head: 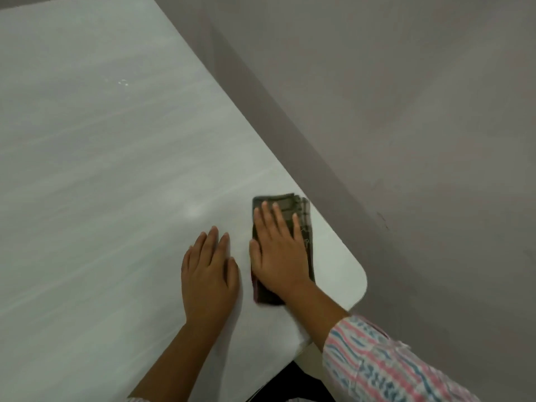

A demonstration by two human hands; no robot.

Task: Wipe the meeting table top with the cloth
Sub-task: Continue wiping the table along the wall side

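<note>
A pale grey meeting table top (101, 175) fills the left and middle of the view. A folded dark checked cloth (301, 210) lies near the table's rounded right corner. My right hand (278, 250) presses flat on the cloth with straight, spread fingers, covering most of it. My left hand (208, 271) rests flat on the bare table just to the left of the cloth, fingers straight and close together, holding nothing.
The table's edge runs diagonally from upper middle to a rounded corner (359, 280) at the right. Beyond it lies a plain grey-brown floor (406, 111). A few small white specks (123, 82) sit on the far part of the table.
</note>
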